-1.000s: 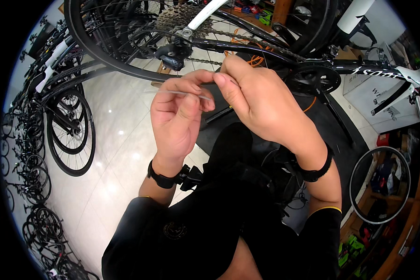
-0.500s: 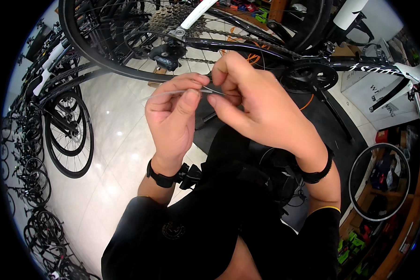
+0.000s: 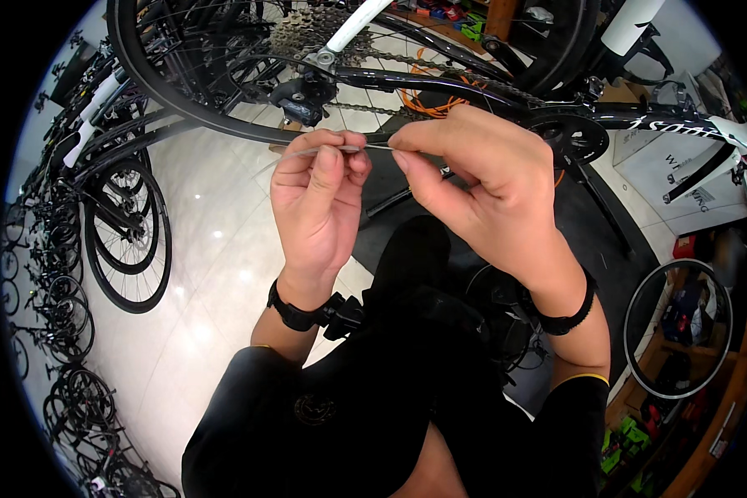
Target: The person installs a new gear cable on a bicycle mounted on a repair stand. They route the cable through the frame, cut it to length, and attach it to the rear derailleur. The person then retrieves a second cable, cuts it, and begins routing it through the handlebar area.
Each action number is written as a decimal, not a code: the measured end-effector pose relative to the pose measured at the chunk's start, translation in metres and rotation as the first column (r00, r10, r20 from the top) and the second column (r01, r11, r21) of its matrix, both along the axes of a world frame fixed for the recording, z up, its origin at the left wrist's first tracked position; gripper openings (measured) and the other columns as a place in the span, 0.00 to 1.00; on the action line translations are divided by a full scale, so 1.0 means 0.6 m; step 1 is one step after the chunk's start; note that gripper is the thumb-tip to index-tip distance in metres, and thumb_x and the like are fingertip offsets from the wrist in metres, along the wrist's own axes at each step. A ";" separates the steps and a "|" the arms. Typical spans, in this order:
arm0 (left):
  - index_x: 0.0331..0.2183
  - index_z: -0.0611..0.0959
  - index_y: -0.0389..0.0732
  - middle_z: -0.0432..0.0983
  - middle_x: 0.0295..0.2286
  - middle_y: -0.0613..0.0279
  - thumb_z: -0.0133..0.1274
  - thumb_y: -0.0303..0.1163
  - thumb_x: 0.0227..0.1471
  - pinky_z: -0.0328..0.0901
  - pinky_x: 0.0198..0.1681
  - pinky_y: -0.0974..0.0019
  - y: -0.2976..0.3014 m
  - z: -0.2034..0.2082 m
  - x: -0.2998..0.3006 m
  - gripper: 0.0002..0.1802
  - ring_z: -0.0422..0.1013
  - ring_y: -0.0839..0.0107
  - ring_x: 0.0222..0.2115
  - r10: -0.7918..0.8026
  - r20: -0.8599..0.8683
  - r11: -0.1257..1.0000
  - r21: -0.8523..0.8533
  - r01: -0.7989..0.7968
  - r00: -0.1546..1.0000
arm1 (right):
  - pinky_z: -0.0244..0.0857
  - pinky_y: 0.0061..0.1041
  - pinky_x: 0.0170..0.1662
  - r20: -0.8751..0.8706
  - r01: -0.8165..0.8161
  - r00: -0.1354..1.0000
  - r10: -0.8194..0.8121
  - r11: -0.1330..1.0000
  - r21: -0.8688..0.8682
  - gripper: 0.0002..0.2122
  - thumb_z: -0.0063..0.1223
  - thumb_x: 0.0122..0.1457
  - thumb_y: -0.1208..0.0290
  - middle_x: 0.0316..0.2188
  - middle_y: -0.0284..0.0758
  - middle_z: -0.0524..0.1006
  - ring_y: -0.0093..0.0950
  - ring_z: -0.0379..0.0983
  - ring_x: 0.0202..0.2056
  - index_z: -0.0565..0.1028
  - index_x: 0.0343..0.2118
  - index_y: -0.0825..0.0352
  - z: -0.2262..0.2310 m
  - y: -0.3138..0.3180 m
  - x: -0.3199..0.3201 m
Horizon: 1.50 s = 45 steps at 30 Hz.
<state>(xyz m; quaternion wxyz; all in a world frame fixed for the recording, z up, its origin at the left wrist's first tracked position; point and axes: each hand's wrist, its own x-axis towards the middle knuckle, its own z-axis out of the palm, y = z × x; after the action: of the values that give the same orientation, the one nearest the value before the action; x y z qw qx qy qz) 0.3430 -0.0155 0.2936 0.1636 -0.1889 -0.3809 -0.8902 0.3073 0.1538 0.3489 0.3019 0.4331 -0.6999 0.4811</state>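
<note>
In front of the bicycle, my left hand (image 3: 314, 199) is raised palm inward, pinching a thin pale cable (image 3: 373, 146) between thumb and fingers. One whitish end of it trails out past the left side of that hand. To the right, my right hand (image 3: 494, 178) has thumb and forefinger closed on the other end, and a short dark stretch spans the gap between the hands. Whether this is bare wire or a sleeve around it is too fine to tell. The rear derailleur (image 3: 301, 101) lies just beyond my left fingertips, apart from them.
A black and white bicycle with its rear wheel (image 3: 195, 116), cassette (image 3: 299, 37) and crankset (image 3: 568, 139) fills the far side. Parked bikes (image 3: 62, 315) line the left. A loose rim (image 3: 628, 332) and wooden shelves (image 3: 726, 390) stand at right. An orange cable (image 3: 415, 100) hangs behind.
My hands have drawn slightly apart, the right one shifting rightward. More of the thin cable shows between them. Both hands keep their pinch, and the left fingers sit a little higher.
</note>
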 end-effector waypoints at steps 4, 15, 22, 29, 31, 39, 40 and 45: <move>0.39 0.77 0.35 0.76 0.37 0.54 0.51 0.28 0.56 0.66 0.41 0.70 0.000 -0.001 0.000 0.09 0.70 0.74 0.33 0.003 0.005 1.000 0.011 -0.003 1.000 | 0.51 0.18 0.18 -0.004 -0.011 1.000 0.011 1.000 -0.018 0.07 0.61 0.44 0.82 0.15 0.30 0.68 0.20 0.59 0.15 0.78 0.27 0.66 -0.004 -0.005 -0.001; 0.39 0.77 0.34 0.76 0.37 0.53 0.52 0.28 0.56 0.65 0.41 0.70 -0.004 0.002 -0.001 0.09 0.69 0.73 0.33 0.019 -0.001 1.000 0.004 -0.019 1.000 | 0.51 0.19 0.18 -0.006 -0.030 1.000 0.030 1.000 0.004 0.07 0.60 0.44 0.82 0.15 0.30 0.68 0.21 0.60 0.15 0.78 0.27 0.66 0.000 -0.012 -0.005; 0.39 0.77 0.34 0.76 0.37 0.52 0.52 0.27 0.56 0.66 0.41 0.70 -0.010 0.003 -0.003 0.09 0.70 0.73 0.33 0.026 -0.020 1.000 -0.005 -0.026 0.999 | 0.64 0.23 0.21 -0.003 0.004 1.000 -0.004 0.998 0.064 0.06 0.59 0.43 0.80 0.18 0.33 0.73 0.30 0.71 0.19 0.77 0.26 0.65 0.009 -0.011 -0.003; 0.39 0.77 0.34 0.76 0.38 0.51 0.52 0.26 0.55 0.66 0.42 0.69 -0.015 0.003 -0.001 0.09 0.70 0.73 0.33 0.048 -0.020 0.998 -0.030 -0.049 0.999 | 0.64 0.23 0.21 -0.012 -0.008 1.000 0.009 0.998 0.059 0.06 0.59 0.44 0.80 0.19 0.33 0.73 0.30 0.71 0.20 0.77 0.26 0.65 0.007 -0.016 -0.004; 0.39 0.77 0.34 0.76 0.38 0.51 0.52 0.26 0.55 0.66 0.42 0.69 -0.016 0.004 -0.001 0.09 0.70 0.72 0.33 0.059 -0.021 0.997 -0.043 -0.060 0.998 | 0.65 0.23 0.22 -0.002 -0.008 1.000 0.008 0.998 0.063 0.06 0.59 0.43 0.80 0.19 0.34 0.74 0.30 0.72 0.20 0.77 0.26 0.65 0.007 -0.016 -0.003; 0.40 0.78 0.36 0.76 0.38 0.54 0.53 0.27 0.55 0.65 0.41 0.70 -0.010 0.000 -0.001 0.10 0.70 0.74 0.33 0.004 0.009 0.999 0.036 -0.004 1.000 | 0.58 0.19 0.19 0.259 -0.076 0.963 0.077 0.997 -0.012 0.05 0.59 0.46 0.80 0.20 0.32 0.75 0.23 0.65 0.16 0.76 0.27 0.66 0.006 -0.016 0.004; 0.40 0.78 0.37 0.76 0.38 0.54 0.53 0.27 0.55 0.65 0.41 0.70 -0.010 0.000 -0.001 0.10 0.70 0.74 0.33 -0.022 0.012 0.998 0.055 0.022 1.000 | 0.57 0.19 0.19 0.286 -0.083 0.955 0.084 0.996 -0.016 0.05 0.59 0.46 0.80 0.20 0.31 0.74 0.21 0.63 0.16 0.76 0.27 0.66 0.006 -0.015 0.004; 0.40 0.78 0.38 0.76 0.40 0.56 0.52 0.28 0.56 0.65 0.41 0.70 -0.008 -0.002 0.001 0.09 0.70 0.76 0.34 -0.106 0.026 0.988 0.118 0.103 0.994 | 0.53 0.17 0.18 0.355 -0.109 0.927 0.123 0.992 -0.058 0.04 0.58 0.47 0.80 0.20 0.30 0.74 0.18 0.58 0.15 0.77 0.27 0.66 0.001 -0.015 0.005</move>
<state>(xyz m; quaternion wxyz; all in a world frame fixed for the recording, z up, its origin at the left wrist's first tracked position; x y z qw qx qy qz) 0.3437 -0.0203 0.2922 0.1212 -0.1842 -0.3207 -0.9211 0.3106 0.1451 0.3493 0.1486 0.3733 -0.7070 0.5820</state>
